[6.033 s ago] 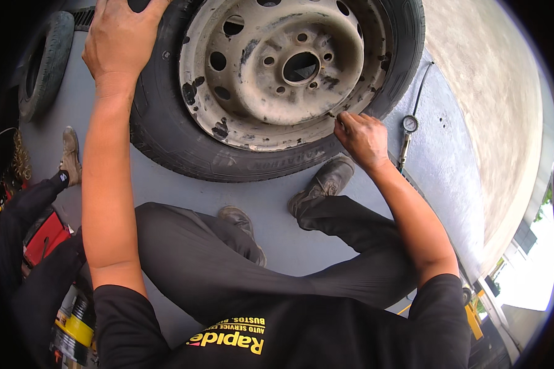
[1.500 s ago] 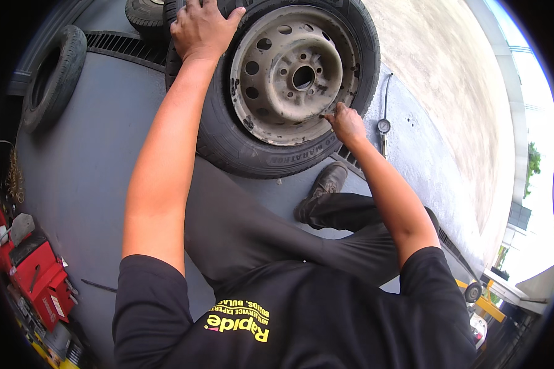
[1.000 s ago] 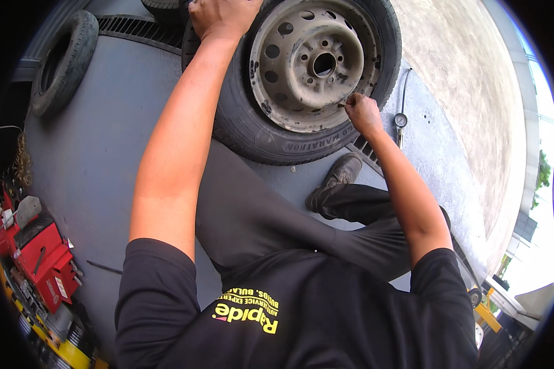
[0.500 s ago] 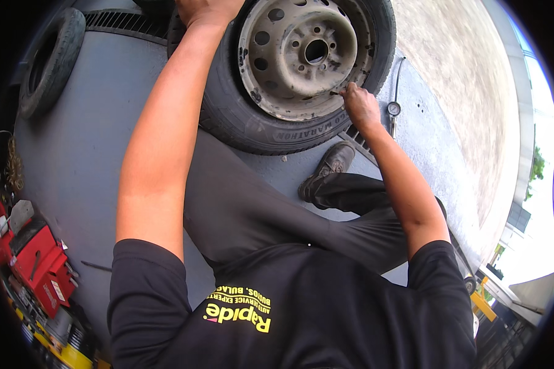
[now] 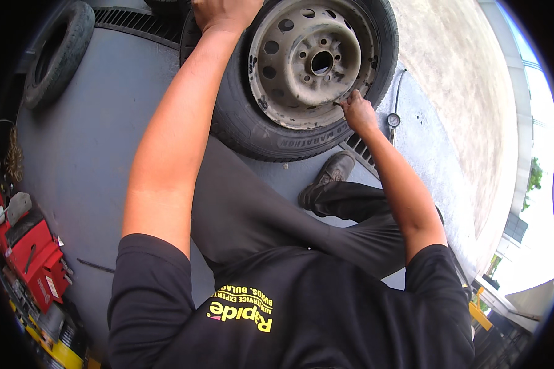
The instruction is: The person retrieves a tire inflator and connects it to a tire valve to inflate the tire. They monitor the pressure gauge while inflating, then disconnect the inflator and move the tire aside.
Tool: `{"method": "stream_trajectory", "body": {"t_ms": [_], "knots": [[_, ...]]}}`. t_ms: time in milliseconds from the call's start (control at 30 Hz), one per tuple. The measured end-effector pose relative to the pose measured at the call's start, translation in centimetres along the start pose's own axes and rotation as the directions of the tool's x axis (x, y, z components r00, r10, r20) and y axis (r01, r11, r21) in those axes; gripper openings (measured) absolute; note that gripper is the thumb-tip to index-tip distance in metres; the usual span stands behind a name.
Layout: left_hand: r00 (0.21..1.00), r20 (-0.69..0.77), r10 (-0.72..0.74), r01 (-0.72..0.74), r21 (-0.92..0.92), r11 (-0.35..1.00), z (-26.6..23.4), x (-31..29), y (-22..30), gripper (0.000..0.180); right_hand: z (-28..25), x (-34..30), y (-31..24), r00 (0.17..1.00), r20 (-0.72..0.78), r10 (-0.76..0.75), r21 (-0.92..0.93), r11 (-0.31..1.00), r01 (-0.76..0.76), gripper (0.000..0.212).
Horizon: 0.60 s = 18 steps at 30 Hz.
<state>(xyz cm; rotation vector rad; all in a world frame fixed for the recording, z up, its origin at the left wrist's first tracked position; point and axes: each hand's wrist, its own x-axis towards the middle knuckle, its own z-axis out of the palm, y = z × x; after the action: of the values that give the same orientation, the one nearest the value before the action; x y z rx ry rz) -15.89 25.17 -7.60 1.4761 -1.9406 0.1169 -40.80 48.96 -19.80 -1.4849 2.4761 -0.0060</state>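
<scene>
A black tire on a worn, dusty steel rim point(image 5: 289, 92) lies on its side in front of me at the top of the view. My right hand point(image 5: 359, 114) is at the rim's lower right, its thumb and fingers pinched on a small dark stub that looks like the valve stem point(image 5: 338, 104). Over the tire's upper left side reaches my left hand point(image 5: 226, 13); the picture's top edge cuts off its fingers. The tire's sidewall point(image 5: 246, 132) faces up, and its far edge is out of view.
Right of the wheel lies a tire gauge point(image 5: 393, 120) with a thin black hose. Another tire point(image 5: 58, 55) stands at the far left. A floor grating point(image 5: 135, 23) runs beneath the wheel. Red tool case point(image 5: 34, 258) at lower left; my shoe point(image 5: 337, 169) is just below the wheel.
The wheel and both hands sit slightly lower and further right in the view, as the head has shifted. My right hand stays pinched at the same spot on the rim.
</scene>
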Motion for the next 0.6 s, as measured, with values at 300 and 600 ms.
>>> {"method": "stream_trajectory", "body": {"t_ms": [300, 600], "knots": [[0.999, 0.021, 0.025, -0.026, 0.077, 0.997, 1.6, -0.2, -1.0, 0.078, -0.5, -0.4, 0.1, 0.998, -0.019, -0.056, 0.004, 0.998, 0.056, 0.024], [0.998, 0.065, -0.019, 0.020, -0.021, 1.000, 1.0, -0.3, -0.7, 0.082, -2.0, -1.5, -0.7, 0.995, -0.011, -0.102, -0.185, 0.978, 0.098, 0.024]]}}
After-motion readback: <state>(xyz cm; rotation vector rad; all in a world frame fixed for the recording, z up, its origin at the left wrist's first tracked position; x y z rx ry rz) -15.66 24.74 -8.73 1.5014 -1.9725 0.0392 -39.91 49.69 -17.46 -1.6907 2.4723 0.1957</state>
